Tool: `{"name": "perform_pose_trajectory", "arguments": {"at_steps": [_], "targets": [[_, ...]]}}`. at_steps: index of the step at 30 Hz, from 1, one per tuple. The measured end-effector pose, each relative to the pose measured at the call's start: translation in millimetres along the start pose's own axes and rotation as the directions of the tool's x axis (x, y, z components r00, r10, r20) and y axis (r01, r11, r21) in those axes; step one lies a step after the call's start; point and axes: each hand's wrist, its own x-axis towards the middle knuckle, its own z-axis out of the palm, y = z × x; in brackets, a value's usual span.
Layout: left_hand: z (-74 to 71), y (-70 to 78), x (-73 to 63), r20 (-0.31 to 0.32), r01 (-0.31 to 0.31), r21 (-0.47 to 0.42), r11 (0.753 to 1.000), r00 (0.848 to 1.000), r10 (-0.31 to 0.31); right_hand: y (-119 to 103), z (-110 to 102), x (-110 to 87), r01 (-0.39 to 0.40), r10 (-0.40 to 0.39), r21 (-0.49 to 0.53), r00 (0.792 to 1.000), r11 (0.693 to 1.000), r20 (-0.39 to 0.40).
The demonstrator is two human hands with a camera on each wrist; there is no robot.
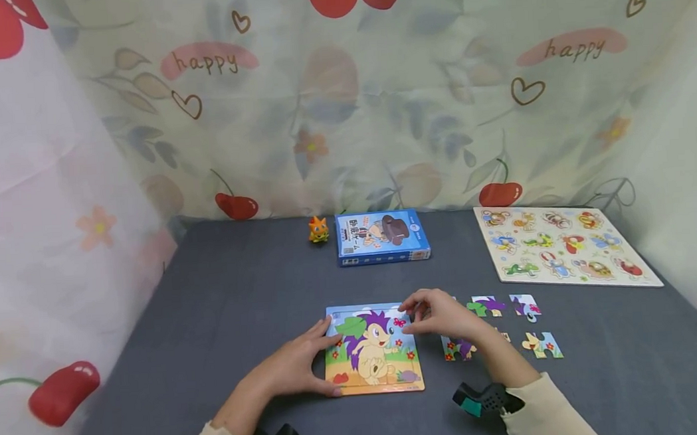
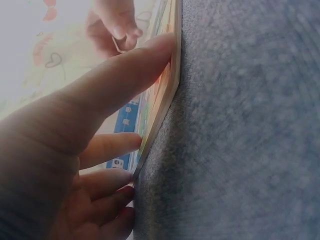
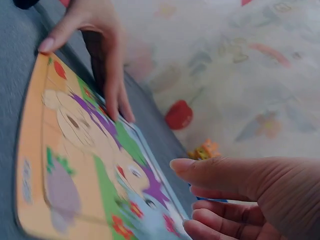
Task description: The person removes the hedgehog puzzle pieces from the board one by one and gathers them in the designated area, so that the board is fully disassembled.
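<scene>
A hedgehog jigsaw board point(image 1: 371, 349) lies on the dark table, with a purple-spined hedgehog under a green leaf. My left hand point(image 1: 300, 360) rests along its left side, thumb on the near edge and fingertips at the far left, fingers fairly straight. Over the board's far right corner is my right hand point(image 1: 441, 315), thumb and fingers apart. In the right wrist view nothing shows between that hand's thumb point(image 3: 185, 165) and fingers. Loose puzzle pieces point(image 1: 524, 306) lie to the right of the board, some partly hidden by my right hand and forearm.
A blue game box point(image 1: 382, 239) lies at the back, with a small orange spiky figurine point(image 1: 318, 229) beside it. A wooden board with insect pictures point(image 1: 566, 247) lies at the back right. Patterned curtains point(image 1: 342, 111) hang behind the table and at both sides.
</scene>
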Motion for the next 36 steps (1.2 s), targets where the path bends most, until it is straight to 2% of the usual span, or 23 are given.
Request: {"name": "perform_pose_trajectory", "arguments": {"at_steps": [8, 12, 14, 22, 30, 36], "targets": [[0.2, -1.2, 1.7, 0.010, 0.003, 0.021, 1.000, 1.000, -0.003, -15.0, 23.4, 17.2, 0.085, -0.083, -0.033, 0.994, 0.996, 0.069], [0.0, -1.6, 2.0, 0.006, -0.005, 0.030, 1.000, 1.000, 0.005, -21.5, 32.6, 23.1, 0.166, -0.163, -0.027, 0.982, 0.986, 0.097], [0.1, -2.0, 2.0, 0.003, -0.012, 0.031, 0.999, 1.000, 0.012, -24.8, 38.3, 27.3, 0.178, -0.176, -0.006, 0.977, 0.984, 0.120], [-0.7, -1.8, 0.8, -0.005, -0.029, 0.026, 0.999, 1.000, 0.029, -34.2, 59.5, 39.7, 0.129, -0.133, 0.035, 0.972, 0.991, 0.192], [-0.1, -2.3, -1.3, -0.013, -0.052, 0.031, 0.998, 0.999, 0.052, -37.9, 70.1, 37.5, 0.064, -0.086, 0.091, 0.960, 0.994, 0.266], [0.6, -3.3, -1.9, -0.011, -0.060, 0.022, 0.998, 0.998, 0.060, -39.2, 77.4, 33.7, 0.010, -0.046, 0.138, 0.964, 0.990, 0.262]]}}
